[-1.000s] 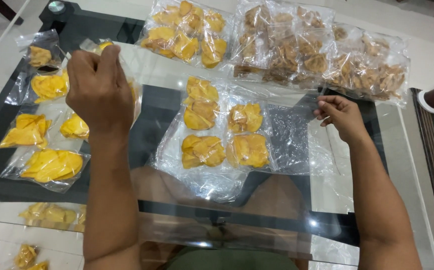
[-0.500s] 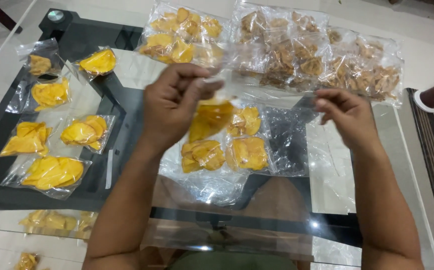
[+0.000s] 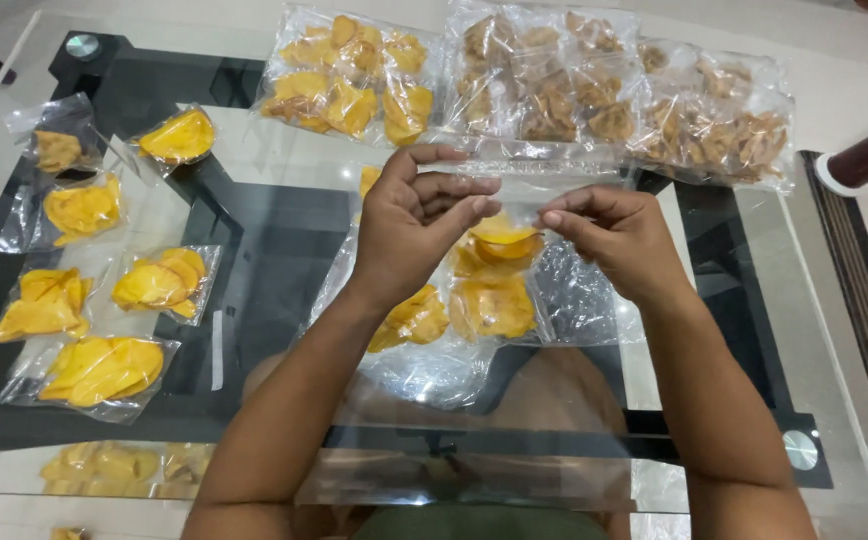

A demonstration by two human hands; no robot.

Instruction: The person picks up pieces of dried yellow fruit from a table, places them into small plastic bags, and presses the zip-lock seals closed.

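Pinching clear bag [image 3: 514, 215] between left hand [image 3: 416, 230], right hand [image 3: 622, 235], above table edge [image 3: 834, 330].

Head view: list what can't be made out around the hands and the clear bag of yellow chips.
- Head view: the left hand covers part of the clear bag, so its left edge is hidden.
- Whether the bag's mouth is open or sealed: the film between the fingertips of both hands, left and right hand, is too transparent to tell.
- Packets under the glass table: blurred by reflections, cut by the bottom edge.
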